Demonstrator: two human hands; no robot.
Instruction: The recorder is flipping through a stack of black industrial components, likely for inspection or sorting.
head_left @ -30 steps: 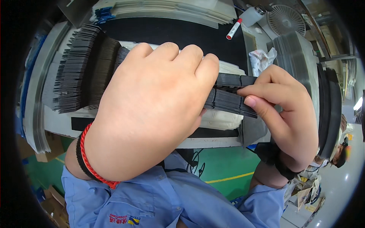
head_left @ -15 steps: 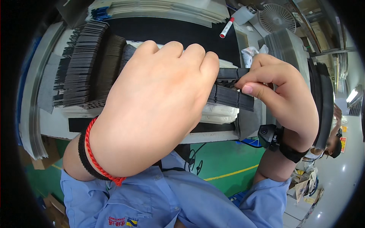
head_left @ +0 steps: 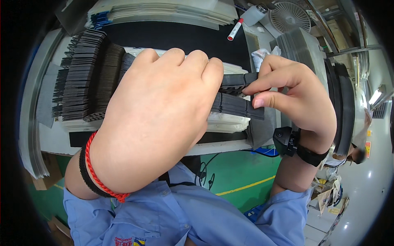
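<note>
My left hand [head_left: 158,98], with a red braided cord and a dark band at the wrist, lies palm down over a stack of thin black slotted strips [head_left: 236,105]. Its knuckles are bent and its fingertips are hidden underneath, closed round the stack. From under it the strips run out to the right in two rows with a gap between them. At their right end my right hand [head_left: 293,92] is closed in a loose pinch. Its index fingertip dips into the gap, while the thumb rests by the lower row. White sheets [head_left: 227,123] lie beneath the strips.
Many more black slotted strips [head_left: 84,78] stand packed at the left. A pile of pale sheets [head_left: 160,14] lies at the back, with a red-and-white marker [head_left: 235,29], a bottle [head_left: 255,15] and a fan [head_left: 290,18] to its right. Clear sheets [head_left: 301,47] are stacked at right.
The whole view has shifted slightly, so the bench and both hands appear farther left. My right thumb has come down a little towards the lower row. Both hands stay at the strips.
</note>
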